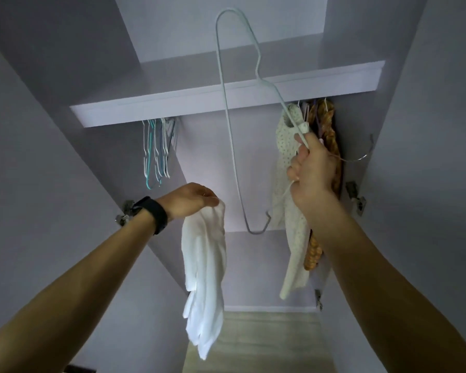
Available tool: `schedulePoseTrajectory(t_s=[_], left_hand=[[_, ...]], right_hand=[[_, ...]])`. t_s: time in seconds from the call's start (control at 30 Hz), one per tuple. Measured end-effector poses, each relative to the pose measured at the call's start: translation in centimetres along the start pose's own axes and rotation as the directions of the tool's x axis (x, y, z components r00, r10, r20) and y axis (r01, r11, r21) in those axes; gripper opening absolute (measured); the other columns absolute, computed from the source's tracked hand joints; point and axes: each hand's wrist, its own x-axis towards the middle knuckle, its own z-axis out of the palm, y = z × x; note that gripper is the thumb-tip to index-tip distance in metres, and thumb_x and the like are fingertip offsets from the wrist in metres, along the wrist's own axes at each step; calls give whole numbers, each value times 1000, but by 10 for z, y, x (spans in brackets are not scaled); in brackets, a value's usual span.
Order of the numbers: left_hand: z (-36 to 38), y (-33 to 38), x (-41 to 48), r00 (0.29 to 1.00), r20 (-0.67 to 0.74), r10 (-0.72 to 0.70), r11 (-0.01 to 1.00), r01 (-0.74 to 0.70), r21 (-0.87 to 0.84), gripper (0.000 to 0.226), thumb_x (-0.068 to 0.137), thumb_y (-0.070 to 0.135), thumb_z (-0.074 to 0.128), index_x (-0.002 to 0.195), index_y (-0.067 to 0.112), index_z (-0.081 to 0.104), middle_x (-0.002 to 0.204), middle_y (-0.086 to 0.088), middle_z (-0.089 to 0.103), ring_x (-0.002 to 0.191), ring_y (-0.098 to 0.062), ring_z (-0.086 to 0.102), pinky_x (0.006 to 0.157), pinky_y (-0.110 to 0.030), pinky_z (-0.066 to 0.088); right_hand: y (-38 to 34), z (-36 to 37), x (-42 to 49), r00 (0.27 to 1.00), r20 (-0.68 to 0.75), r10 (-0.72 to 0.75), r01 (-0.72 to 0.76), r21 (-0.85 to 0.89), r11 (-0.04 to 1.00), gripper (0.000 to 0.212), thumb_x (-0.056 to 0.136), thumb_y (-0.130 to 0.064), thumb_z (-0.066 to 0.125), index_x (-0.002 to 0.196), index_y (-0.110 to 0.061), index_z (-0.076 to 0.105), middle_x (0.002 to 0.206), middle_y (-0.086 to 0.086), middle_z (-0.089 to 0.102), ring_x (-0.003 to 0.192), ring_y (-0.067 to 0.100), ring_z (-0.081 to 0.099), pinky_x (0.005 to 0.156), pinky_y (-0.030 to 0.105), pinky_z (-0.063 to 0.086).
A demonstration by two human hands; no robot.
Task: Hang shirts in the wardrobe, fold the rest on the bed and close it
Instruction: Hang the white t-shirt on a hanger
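The white shirt (pixel 205 265) hangs limp inside the open wardrobe (pixel 205 152), low and left of centre. Its top edge is bunched and pinched between the thumb and pressed-together fingertips (pixel 213 201) of the left hand (pixel 191 200). The rest of the cloth drops away toward 6 o'clock from that pinch. A black wristband (pixel 152 214) sits on the left wrist.

At 1 o'clock from the shirt, apart from it, the right hand (pixel 311 168) has its fingers curled round one end of a white wire hanger (pixel 228 117). The hanger's long loop extends from the fist toward 11 o'clock, and a grey bent end hangs at 7 o'clock from the fist.

Directly behind the right hand, a cream dotted garment (pixel 293 238) and an orange patterned garment (pixel 327 130) hang under the shelf (pixel 145 109). At 11 o'clock from the left hand, a cluster of empty hangers (pixel 156 154) hangs under the same shelf. A metal hinge (pixel 357 197) is mounted at 3 o'clock from the right hand.
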Motion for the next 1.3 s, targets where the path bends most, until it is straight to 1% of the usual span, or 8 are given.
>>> schedulePoseTrajectory(t_s=[0.1,0.2,0.53,0.77,0.9,0.97,1.1,1.3], left_hand=[[-18,5,-4,999,-38,-20,1000,20,-7,7,94,29,66,97,29,72,107,12,68,106,-8,59,89,-21,40],[-36,11,-8,997,-65,-29,999,27,-33,6,93,31,67,92,36,70,100,24,64,101,-4,57,83,-17,39],[-66,26,-26,992,-121,35,998,-40,-42,9,92,33,66,94,39,72,103,24,65,101,3,56,86,-16,37],[-73,38,-24,971,-213,108,967,-152,-203,7,89,32,70,92,31,76,97,20,74,95,5,64,80,-10,42],[-87,43,-30,958,-265,107,853,-225,-471,21,94,15,63,81,18,79,85,0,76,77,-13,71,69,-23,56],[-95,40,-33,958,-278,74,834,-212,-509,24,96,12,59,85,14,80,94,-9,76,87,-20,71,76,-29,59],[-107,21,-38,902,-432,-21,929,-142,-342,17,94,16,63,100,4,74,105,-16,73,92,-22,66,99,-45,50],[-86,9,-34,821,-571,17,999,-35,-21,14,100,25,55,91,23,65,79,4,62,78,-19,57,69,-27,42]], right_hand=[[-2,25,4,999,42,-4,5,-16,1000,22,90,-16,59,69,-12,60,48,-8,29,37,7,18,36,19,13],[1,42,8,991,126,34,-33,-7,999,21,92,-15,55,71,-11,60,47,-8,28,38,7,19,37,20,13],[7,62,17,938,336,84,-87,-7,996,22,93,-15,49,73,-12,55,46,-8,28,37,7,19,38,21,11],[38,33,37,953,283,108,-70,-142,987,39,90,-7,50,52,-17,55,45,-8,25,36,7,17,35,21,12],[73,-5,40,978,170,118,-46,-380,924,30,80,-9,56,57,-18,39,55,-2,26,50,12,20,49,27,16],[81,-21,43,990,130,47,18,-454,891,39,82,-7,58,55,-20,34,55,-1,25,53,14,18,50,27,16],[67,-25,49,961,228,-158,266,-596,757,38,81,-10,62,50,-15,40,53,3,27,46,12,22,47,24,20],[44,-2,35,780,605,-160,622,-719,311,41,74,-18,63,48,-17,31,51,-7,14,50,8,16,43,24,18]])
